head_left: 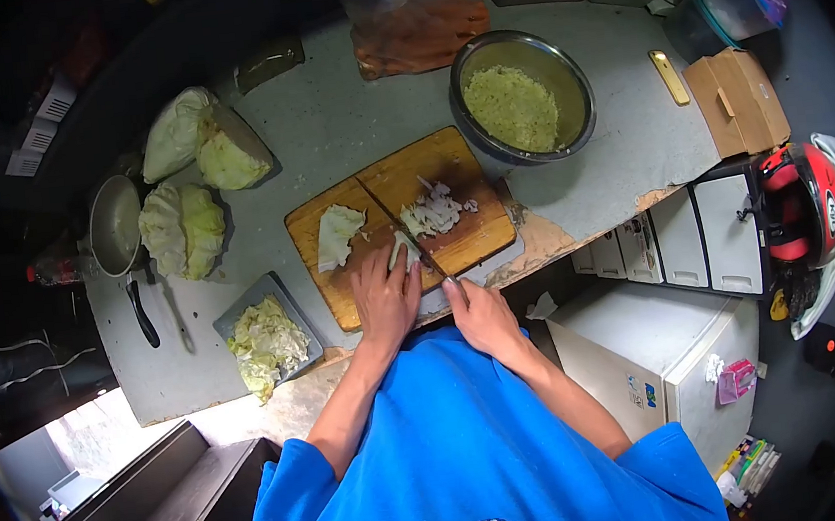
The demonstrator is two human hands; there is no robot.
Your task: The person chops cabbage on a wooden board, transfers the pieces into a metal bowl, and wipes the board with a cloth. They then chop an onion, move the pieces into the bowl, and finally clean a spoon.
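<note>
On a wooden cutting board (458, 156) with a dark seam, my left hand (386, 294) presses down, its fingertips holding a pale cabbage piece (402, 248). My right hand (483, 316) is closed around the handle of a knife (426, 257), whose blade lies close beside the left fingertips. Chopped cabbage (437, 210) is heaped on the right part of the board. A larger cabbage leaf piece (340, 235) rests on the left part. The knife tip and the underside of the held piece are partly hidden.
A metal bowl (574, 75) of chopped cabbage stands behind the board. To the left are cabbage heads (183, 230), a pan (116, 226), another knife (176, 309) and a tray (292, 291) of leaves. A bag of carrots (415, 30) lies at the back.
</note>
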